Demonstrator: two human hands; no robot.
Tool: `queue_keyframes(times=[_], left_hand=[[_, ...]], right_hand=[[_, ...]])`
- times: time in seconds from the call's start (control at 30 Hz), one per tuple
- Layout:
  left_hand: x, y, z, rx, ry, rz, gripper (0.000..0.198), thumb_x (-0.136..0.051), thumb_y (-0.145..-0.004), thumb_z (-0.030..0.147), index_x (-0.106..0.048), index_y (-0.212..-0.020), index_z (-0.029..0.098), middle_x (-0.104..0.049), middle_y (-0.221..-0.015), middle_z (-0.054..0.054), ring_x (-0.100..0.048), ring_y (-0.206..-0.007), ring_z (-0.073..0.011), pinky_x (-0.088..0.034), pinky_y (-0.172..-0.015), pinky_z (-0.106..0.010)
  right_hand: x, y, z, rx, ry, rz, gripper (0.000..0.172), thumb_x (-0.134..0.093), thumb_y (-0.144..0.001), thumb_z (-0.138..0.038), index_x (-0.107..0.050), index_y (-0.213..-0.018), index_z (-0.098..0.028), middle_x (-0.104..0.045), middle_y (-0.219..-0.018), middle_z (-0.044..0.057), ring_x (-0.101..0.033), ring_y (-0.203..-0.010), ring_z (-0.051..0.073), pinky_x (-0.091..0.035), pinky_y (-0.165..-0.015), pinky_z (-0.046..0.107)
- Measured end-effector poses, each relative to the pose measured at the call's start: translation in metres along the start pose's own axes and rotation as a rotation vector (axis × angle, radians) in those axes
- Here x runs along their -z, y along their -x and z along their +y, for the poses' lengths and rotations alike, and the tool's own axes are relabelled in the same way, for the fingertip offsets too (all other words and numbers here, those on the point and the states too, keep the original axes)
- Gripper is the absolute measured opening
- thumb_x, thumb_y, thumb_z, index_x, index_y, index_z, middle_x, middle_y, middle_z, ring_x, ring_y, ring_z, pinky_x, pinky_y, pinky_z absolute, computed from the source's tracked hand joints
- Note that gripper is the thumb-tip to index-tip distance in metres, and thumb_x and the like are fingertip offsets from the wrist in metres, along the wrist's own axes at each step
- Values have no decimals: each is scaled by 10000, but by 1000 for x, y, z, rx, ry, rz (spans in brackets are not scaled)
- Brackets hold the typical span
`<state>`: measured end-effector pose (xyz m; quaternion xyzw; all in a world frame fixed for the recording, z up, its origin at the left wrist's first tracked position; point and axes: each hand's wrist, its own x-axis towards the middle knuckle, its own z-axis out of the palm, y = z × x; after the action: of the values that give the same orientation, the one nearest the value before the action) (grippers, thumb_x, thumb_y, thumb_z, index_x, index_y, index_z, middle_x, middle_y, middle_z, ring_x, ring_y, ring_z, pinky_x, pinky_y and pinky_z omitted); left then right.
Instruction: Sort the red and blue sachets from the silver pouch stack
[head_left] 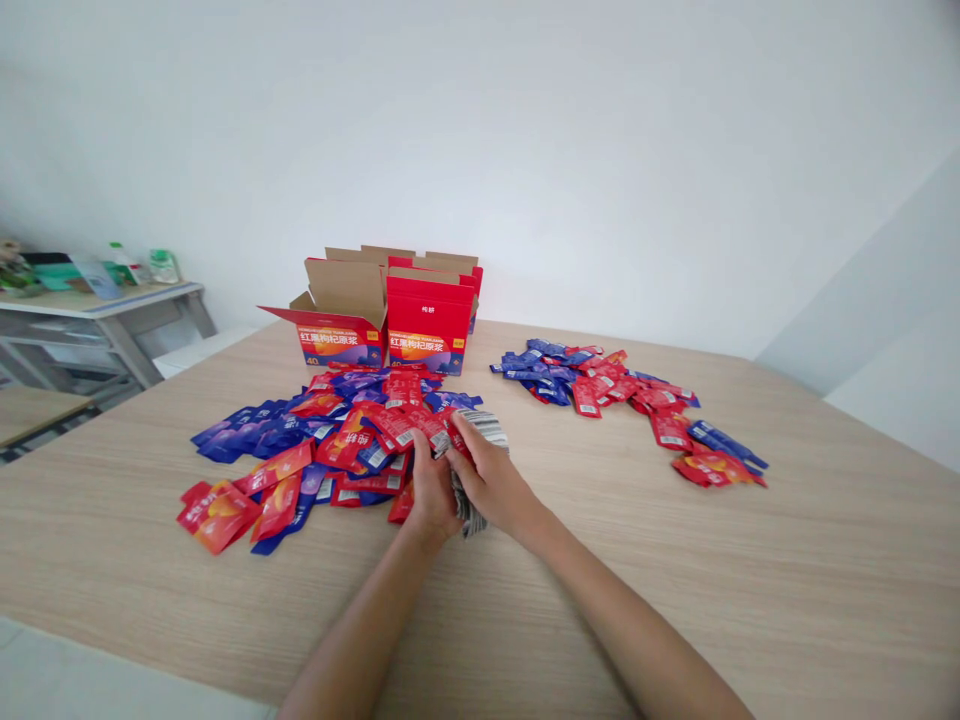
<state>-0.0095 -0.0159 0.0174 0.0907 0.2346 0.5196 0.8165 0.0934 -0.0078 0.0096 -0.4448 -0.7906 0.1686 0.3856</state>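
My left hand (429, 492) and my right hand (489, 478) meet at the near right edge of a big heap of red and blue sachets (322, 440) on the wooden table (787, 580). Both hands close together on a stack of sachets (484, 428) held on edge, its silvery backs showing between the fingers. A smaller spread of red and blue sachets (622, 395) lies to the right, apart from my hands. Two open red cartons, one (339, 322) with its flaps out and one (430, 318) upright, stand behind the heap.
A grey shelf unit (112, 310) with bottles and boxes stands at the far left beside the table. A white wall runs behind the table. The table's near edge (135, 665) crosses the bottom left.
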Motion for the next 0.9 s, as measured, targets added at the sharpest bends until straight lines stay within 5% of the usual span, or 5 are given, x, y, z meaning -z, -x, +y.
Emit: queue_keyframes(times=[0.23, 0.43, 0.6, 0.7, 0.9], left_hand=[[10, -10, 13, -147, 76, -16, 742, -209, -940, 701, -695, -894, 142, -745, -969, -144, -655, -1146, -305, -481, -1044, -423], [17, -14, 24, -249, 120, -64, 823, -171, -909, 756, -703, -1054, 146, -739, -1021, -132, -651, -1141, -314, -491, -1019, -468], [14, -17, 30, -373, 102, 41, 791, -173, -936, 713, -719, -1034, 149, -747, -866, -116, -680, -1080, -299, -487, -1018, -474], [10, -15, 29, -345, 94, 21, 853, -127, -916, 744, -713, -1054, 140, -751, -914, -135, -662, -1126, -311, -468, -1039, -495], [5, -6, 11, -137, 105, 9, 805, -155, -925, 730, -706, -929, 142, -743, -1022, -153, -622, -1206, -286, -419, -1107, -431]], right_hand=[[0, 2, -1, 203, 154, -194, 534, -424, -996, -182, -365, -1520, -100, -394, -1555, 194, -318, -1476, 246, -308, -1209, 492], [13, 1, -11, 269, 306, -398, 660, -420, -833, 57, -404, -1486, -39, -402, -1540, 209, -349, -1459, 234, -360, -1189, 427], [23, 7, -35, 272, 384, -517, 707, -439, -743, 97, -451, -1443, 4, -418, -1521, 229, -393, -1435, 231, -371, -1176, 355], [15, 10, -41, 270, 462, -498, 674, -478, -754, 75, -470, -1425, 16, -482, -1475, 243, -448, -1401, 254, -374, -1176, 366], [-5, 5, -22, 178, 606, -221, 585, -425, -834, 58, -469, -1416, 26, -467, -1472, 277, -437, -1407, 283, -356, -1191, 449]])
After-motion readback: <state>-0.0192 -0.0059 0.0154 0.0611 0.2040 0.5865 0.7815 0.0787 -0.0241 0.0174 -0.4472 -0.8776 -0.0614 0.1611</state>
